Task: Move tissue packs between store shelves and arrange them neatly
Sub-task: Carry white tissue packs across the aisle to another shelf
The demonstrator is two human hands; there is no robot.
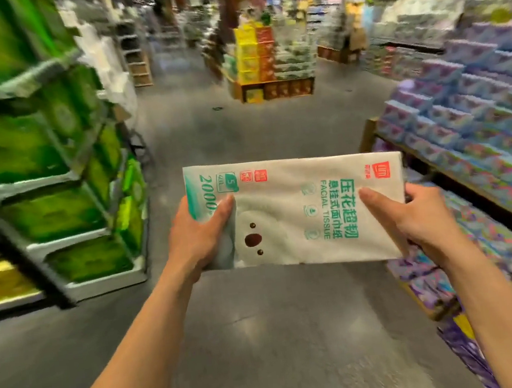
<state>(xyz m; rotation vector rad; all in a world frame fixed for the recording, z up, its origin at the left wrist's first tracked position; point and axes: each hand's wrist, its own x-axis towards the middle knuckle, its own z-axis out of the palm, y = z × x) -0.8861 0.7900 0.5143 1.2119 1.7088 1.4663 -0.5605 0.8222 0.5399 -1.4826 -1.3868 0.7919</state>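
Holding a pack flat over the floor, out in front of the body, lying lengthwise across the view with its printed face turned up. Gripping the pack's left end with the left hand, pressing the thumb down on the printed face beside the teal corner and tucking the fingers out of sight underneath. Gripping the pack's right end with the right hand, laying the thumb on top just beside the green lettering and curling the fingers round the right edge. Clamping both hands onto the pack, neither one lying flat or spread. Showing, on the pack's white wrap, green characters, the words FACIAL TISSUE, small red marks near the far edge, and a pale animal face with a dark nose and two dark eyes. Carrying the pack clear of every shelf, touching nothing but the two hands. Facing down an aisle, with green packs stacked on a grey rack well to the left of the pack, blurred and tilted; with blue packs in stepped rows on a wood-edged shelf to the right of the pack, turning to purple ones lower down; and with a yellow stack on a wooden base far beyond the pack, orange boxes just beside it.
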